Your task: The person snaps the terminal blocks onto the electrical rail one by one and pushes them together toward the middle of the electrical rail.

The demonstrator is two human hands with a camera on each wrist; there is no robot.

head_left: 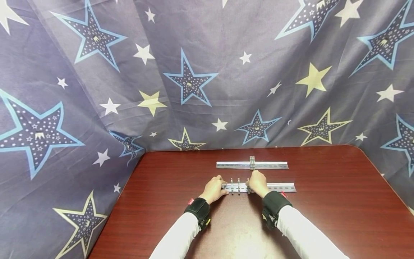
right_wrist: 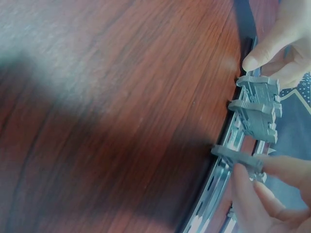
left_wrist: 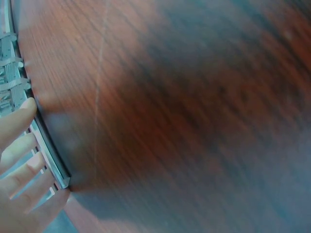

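A slotted metal DIN rail (head_left: 282, 187) lies across the table in front of me. My left hand (head_left: 213, 190) grips its left end, thumb on the near edge and fingers across to the far side, as the left wrist view shows. Two grey terminal blocks (right_wrist: 257, 114) stand upright on the rail, a small gap between them, close to the left hand. To their right, my right hand (head_left: 258, 182) pinches a third grey terminal block (right_wrist: 235, 156) between thumb and finger, at the rail. Whether this block is clipped on, I cannot tell.
Behind, a second DIN rail (head_left: 271, 165) lies roughly parallel, with several terminal blocks (head_left: 252, 162) standing side by side near its middle. The reddish-brown table (head_left: 168, 180) ends at a star-patterned curtain (head_left: 207, 90) at the back and sides.
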